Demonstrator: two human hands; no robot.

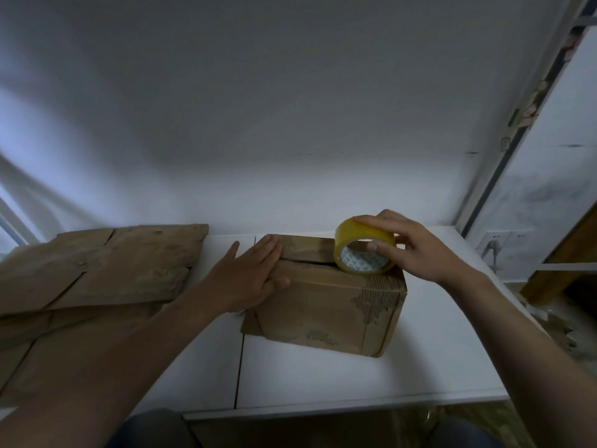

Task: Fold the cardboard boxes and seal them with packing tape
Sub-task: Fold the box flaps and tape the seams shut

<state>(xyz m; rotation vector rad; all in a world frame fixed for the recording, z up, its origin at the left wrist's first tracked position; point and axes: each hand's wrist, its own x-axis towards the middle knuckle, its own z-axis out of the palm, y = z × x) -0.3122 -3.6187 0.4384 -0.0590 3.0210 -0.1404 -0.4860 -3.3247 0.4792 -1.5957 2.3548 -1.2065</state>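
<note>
Under the right hand (416,250): tape roll (363,245), gripped, standing on the cardboard box (326,305). Left hand (250,274): fingers straight, pressing the box's top flaps. Flat cardboard (97,266) lies beyond its wrist.

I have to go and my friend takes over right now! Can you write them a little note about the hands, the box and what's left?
Left hand: flat, pressing the top flaps of the box down at its left end.
Right hand: gripping the yellow tape roll, set on the right end of the top seam.
Done: box folded, flaps closed.
Left: no tape visible along the seam yet. Flattened cardboard waits at the left of the table.
</note>
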